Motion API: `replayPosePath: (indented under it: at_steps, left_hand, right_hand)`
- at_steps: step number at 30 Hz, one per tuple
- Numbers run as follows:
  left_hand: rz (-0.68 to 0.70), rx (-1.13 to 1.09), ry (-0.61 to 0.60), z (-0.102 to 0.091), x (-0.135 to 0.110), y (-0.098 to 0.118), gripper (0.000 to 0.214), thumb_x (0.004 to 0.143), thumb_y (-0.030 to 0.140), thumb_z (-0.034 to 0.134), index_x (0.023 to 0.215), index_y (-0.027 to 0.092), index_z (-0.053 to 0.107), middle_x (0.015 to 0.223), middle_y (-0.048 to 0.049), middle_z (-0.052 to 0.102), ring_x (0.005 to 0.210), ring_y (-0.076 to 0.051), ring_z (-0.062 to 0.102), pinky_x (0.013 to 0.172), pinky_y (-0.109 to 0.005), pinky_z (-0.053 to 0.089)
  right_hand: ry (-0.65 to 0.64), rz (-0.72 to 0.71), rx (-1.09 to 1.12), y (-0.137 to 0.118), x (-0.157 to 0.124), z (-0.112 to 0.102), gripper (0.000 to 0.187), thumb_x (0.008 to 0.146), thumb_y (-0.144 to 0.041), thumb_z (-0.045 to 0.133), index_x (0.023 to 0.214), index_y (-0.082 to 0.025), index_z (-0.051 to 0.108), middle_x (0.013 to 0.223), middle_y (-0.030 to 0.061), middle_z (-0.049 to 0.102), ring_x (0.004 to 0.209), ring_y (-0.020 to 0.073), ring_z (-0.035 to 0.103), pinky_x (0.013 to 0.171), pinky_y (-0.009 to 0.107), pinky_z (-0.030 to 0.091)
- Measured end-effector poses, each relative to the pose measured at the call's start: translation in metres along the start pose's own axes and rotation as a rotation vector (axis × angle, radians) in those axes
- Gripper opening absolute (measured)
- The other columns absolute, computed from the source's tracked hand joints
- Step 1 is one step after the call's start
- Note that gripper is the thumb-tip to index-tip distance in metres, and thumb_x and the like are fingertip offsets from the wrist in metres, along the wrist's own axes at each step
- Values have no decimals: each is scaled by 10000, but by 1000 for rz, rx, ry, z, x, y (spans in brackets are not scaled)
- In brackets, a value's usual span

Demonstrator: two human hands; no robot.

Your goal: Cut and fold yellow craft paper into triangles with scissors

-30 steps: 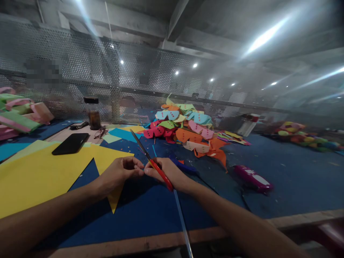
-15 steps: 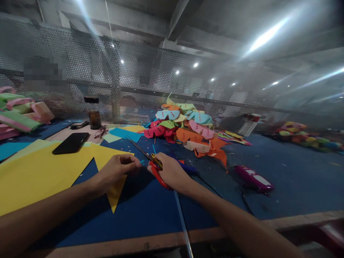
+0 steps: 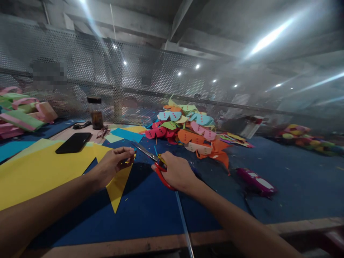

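My right hand (image 3: 176, 172) grips red-handled scissors (image 3: 153, 162), blades pointing left and away over the blue table mat (image 3: 150, 211). My left hand (image 3: 114, 163) is closed in a pinch just left of the blade tips, over a yellow paper triangle (image 3: 117, 188); what it pinches is too small to make out. The two hands are a short gap apart. A large yellow sheet (image 3: 34, 172) lies under my left forearm.
A pile of coloured, dotted paper cut-outs (image 3: 188, 130) sits behind the hands. A black phone (image 3: 73, 142) lies on the yellow sheet, a dark jar (image 3: 96, 114) behind it. A magenta object (image 3: 255, 180) lies to the right. Perforated metal screen (image 3: 134, 89) closes the back.
The scissors swung from upright to lying low with blades pointing left. My left hand drew away to the left and up, opening a gap between the hands.
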State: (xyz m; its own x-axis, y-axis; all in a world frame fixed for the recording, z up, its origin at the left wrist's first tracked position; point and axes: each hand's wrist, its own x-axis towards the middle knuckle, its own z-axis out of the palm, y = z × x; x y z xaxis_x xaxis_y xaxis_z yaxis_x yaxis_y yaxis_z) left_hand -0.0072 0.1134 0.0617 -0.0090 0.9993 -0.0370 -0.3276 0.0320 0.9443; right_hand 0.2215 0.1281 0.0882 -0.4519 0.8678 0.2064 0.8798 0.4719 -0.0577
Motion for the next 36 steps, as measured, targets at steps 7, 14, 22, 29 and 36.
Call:
replayPosePath:
  at_steps: [7,14,22,29,36]
  left_hand:
    - [14,-31,36,1,0,3,264,583,275,887,711,163,686,715,13,612,665,-115,557,625,-230,453]
    - [12,-17,11,1,-1,3,251,592,279,872,697,170,673,720,15,596,675,-114,548,634,-223,459]
    - [21,-12,19,2,-1,3,238,600,268,867,704,166,678,740,7,589,688,-119,552,631,-221,462]
    - [23,3,-7,0,0,1,282,608,321,885,684,169,660,725,15,578,690,-119,547,627,-223,464]
    - [30,31,-24,3,-3,3,292,594,339,895,659,167,667,708,15,563,683,-118,521,623,-227,461]
  right_hand:
    - [-24,-23,6,-2,-2,0,374,955,-540,534,1050,-194,640,973,66,691,897,235,678,673,292,360]
    - [-33,-43,2,-1,-3,3,388,965,-542,506,1056,-192,646,1020,84,706,911,236,681,702,293,372]
    - [-3,-74,-32,-1,-4,5,366,968,-522,497,1054,-200,647,1011,71,711,887,245,694,687,311,379]
    - [-4,-62,-40,-1,-4,7,339,968,-500,508,1052,-204,651,1003,74,712,902,243,693,718,306,395]
    - [-7,-66,-28,-1,-4,5,330,965,-485,512,1038,-196,655,964,75,719,876,244,693,692,301,380]
